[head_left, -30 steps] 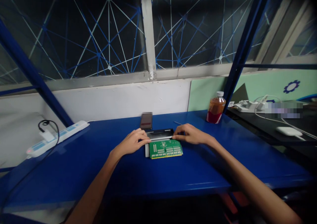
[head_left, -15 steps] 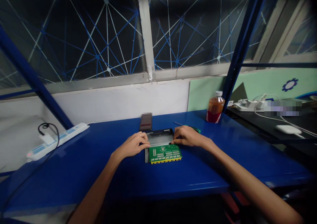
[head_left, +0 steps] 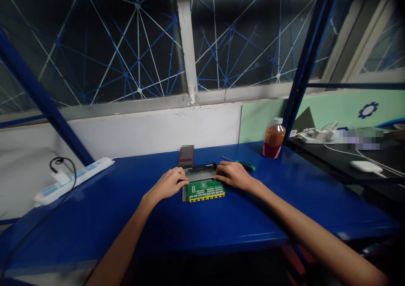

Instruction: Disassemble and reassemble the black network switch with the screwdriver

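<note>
A green circuit board (head_left: pixel 205 188) with a yellow strip along its near edge lies on the blue table, in front of and partly against a dark casing with a grey inner face (head_left: pixel 200 174). My left hand (head_left: pixel 171 181) is closed on the casing's left edge, fingers bent and thumb beside the board's upper left corner. Opposite it, my right hand (head_left: pixel 232 175) grips the casing's right edge, its fingertips near the board's upper right corner. Both palms face down and hide the casing's sides. Just behind my right hand is a screwdriver (head_left: pixel 248 166) with a green and black handle.
A phone-like dark device (head_left: pixel 186 156) stands behind the casing. A bottle of amber drink (head_left: pixel 274 139) is at the back right of the blue table (head_left: pixel 126 218). On the left lies a white power strip (head_left: pixel 85 173) with a black cable. A black table (head_left: pixel 329 156) adjoins on the right.
The casing and board have shifted slightly left and away from me, with my right hand moving left along with them. More of the screwdriver's handle shows now. My left hand has moved a little left.
</note>
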### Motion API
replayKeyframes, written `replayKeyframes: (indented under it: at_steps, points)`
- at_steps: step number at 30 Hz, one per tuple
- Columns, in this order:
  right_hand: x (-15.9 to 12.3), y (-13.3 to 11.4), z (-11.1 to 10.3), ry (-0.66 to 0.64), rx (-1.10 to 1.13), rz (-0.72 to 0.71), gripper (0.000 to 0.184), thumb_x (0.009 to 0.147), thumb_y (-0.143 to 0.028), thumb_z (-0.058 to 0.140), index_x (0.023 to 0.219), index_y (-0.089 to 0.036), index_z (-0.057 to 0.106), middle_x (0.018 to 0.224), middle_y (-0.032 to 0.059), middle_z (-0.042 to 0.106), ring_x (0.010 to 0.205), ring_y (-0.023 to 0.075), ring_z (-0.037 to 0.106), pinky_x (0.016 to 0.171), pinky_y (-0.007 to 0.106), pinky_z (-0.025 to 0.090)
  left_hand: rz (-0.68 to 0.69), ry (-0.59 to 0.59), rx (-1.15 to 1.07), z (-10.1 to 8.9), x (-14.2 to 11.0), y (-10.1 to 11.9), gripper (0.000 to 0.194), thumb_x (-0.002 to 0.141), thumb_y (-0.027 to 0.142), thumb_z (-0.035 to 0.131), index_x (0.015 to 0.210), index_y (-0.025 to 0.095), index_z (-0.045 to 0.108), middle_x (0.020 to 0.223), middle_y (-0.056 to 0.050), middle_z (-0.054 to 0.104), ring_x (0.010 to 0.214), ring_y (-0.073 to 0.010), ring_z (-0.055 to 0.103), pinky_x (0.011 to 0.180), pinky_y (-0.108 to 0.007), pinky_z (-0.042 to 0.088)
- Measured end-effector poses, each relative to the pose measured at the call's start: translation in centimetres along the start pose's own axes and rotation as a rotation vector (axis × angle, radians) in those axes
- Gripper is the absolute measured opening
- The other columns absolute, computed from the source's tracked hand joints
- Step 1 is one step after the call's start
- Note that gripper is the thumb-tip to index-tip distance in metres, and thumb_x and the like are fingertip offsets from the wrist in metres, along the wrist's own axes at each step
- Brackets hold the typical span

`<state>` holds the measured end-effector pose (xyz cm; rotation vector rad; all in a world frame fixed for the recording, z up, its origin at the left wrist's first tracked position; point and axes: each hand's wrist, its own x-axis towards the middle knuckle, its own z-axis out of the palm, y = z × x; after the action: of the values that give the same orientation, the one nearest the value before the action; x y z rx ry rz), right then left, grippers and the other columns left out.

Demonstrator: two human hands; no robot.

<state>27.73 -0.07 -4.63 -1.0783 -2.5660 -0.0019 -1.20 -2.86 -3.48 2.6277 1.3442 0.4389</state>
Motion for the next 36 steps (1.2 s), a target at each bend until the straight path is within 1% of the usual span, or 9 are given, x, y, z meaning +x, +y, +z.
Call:
replayKeyframes:
  at_steps: [9, 14, 18, 21, 24, 27, 29, 31, 36]
  points:
    - [0.2, -0.1, 0.9, 0.035, -0.04, 0.033, 0.036, 0.095, -0.047, 0.043, 0.094, -0.019, 0.065, 0.092, 0.0059, 0.061, 0.074, 0.0151, 0.057, 0.059, 0.026, 0.03, -0.011, 0.046, -0.03, 0.6, 0.4, -0.6, 0.029, 0.094, 0.028, 0.045, 0.088, 0.018, 0.071, 0.093, -0.007, 0.063, 0.084, -0.0191, 0.061, 0.076, -0.03, 0.045]
    - [0.1, 0.5, -0.9, 0.158, -0.045, 0.137, 0.037, 0.096, -0.047, 0.039, 0.098, -0.021, 0.066, 0.099, 0.0068, 0.061, 0.073, 0.0154, 0.058, 0.059, 0.026, 0.033, -0.002, 0.066, 0.01, 0.3, 0.2, -0.4, 0.027, 0.094, 0.029, 0.045, 0.097, 0.021, 0.071, 0.098, -0.008, 0.065, 0.091, -0.0213, 0.06, 0.081, -0.032, 0.045]
    - [-0.5, 3.2, -2.7, 0.238, -0.052, 0.305, 0.034, 0.093, -0.046, 0.043, 0.094, -0.021, 0.067, 0.095, 0.0061, 0.063, 0.072, 0.0159, 0.058, 0.059, 0.026, 0.036, -0.008, 0.069, 0.015, 0.0, 0.1, -0.3, 0.025, 0.092, 0.028, 0.047, 0.096, 0.021, 0.071, 0.099, -0.007, 0.066, 0.093, -0.0217, 0.06, 0.083, -0.032, 0.045]
    - [-1.1, 5.6, -3.2, 0.166, -0.13, 0.409, 0.038, 0.088, -0.053, 0.048, 0.089, -0.022, 0.07, 0.093, 0.0081, 0.064, 0.083, 0.022, 0.06, 0.059, 0.028, 0.038, -0.013, 0.067, 0.021, 0.0, 0.2, -0.3, 0.025, 0.091, 0.027, 0.048, 0.094, 0.02, 0.071, 0.099, -0.007, 0.067, 0.092, -0.0214, 0.06, 0.084, -0.032, 0.045]
    - [-1.5, 7.2, -2.7, -0.027, -0.187, 0.406, 0.045, 0.079, -0.063, 0.055, 0.088, -0.021, 0.071, 0.094, 0.0117, 0.066, 0.095, 0.0296, 0.058, 0.061, 0.03, 0.041, -0.01, 0.053, 0.034, 0.0, 0.2, -0.3, 0.025, 0.09, 0.026, 0.047, 0.093, 0.02, 0.071, 0.097, -0.007, 0.068, 0.092, -0.0218, 0.061, 0.083, -0.032, 0.044]
    - [-1.6, 7.6, -2.1, -0.157, -0.207, 0.397, 0.033, 0.078, -0.049, 0.063, 0.093, -0.02, 0.07, 0.096, 0.0117, 0.067, 0.092, 0.0285, 0.061, 0.062, 0.031, 0.042, -0.015, 0.048, 0.066, 0.0, 0.2, -0.2, 0.025, 0.09, 0.026, 0.048, 0.091, 0.021, 0.072, 0.094, -0.007, 0.069, 0.091, -0.0227, 0.061, 0.081, -0.034, 0.043]
    - [-1.5, 7.4, -1.8, -0.176, -0.211, 0.407, 0.022, 0.081, -0.035, 0.061, 0.095, -0.021, 0.07, 0.097, 0.0106, 0.068, 0.089, 0.0258, 0.063, 0.062, 0.03, 0.042, -0.023, 0.052, 0.076, 0.0, 0.2, 0.0, 0.025, 0.088, 0.026, 0.048, 0.09, 0.021, 0.072, 0.093, -0.007, 0.071, 0.09, -0.0229, 0.062, 0.082, -0.034, 0.043]
    - [-1.5, 7.1, -1.6, -0.174, -0.213, 0.411, 0.019, 0.082, -0.028, 0.058, 0.096, -0.021, 0.068, 0.098, 0.0105, 0.068, 0.087, 0.0245, 0.064, 0.063, 0.03, 0.042, -0.029, 0.052, 0.064, -0.1, 0.2, 0.2, 0.025, 0.087, 0.026, 0.048, 0.088, 0.021, 0.072, 0.091, -0.007, 0.071, 0.089, -0.0228, 0.062, 0.081, -0.034, 0.043]
    - [-1.3, 6.4, -1.6, -0.155, -0.203, 0.43, 0.024, 0.09, -0.031, 0.047, 0.107, -0.019, 0.06, 0.098, 0.0134, 0.069, 0.084, 0.0254, 0.065, 0.063, 0.031, 0.04, -0.021, 0.068, 0.011, -0.1, 0.2, 0.7, 0.025, 0.084, 0.026, 0.048, 0.083, 0.019, 0.072, 0.087, -0.008, 0.071, 0.084, -0.0224, 0.062, 0.078, -0.034, 0.045]
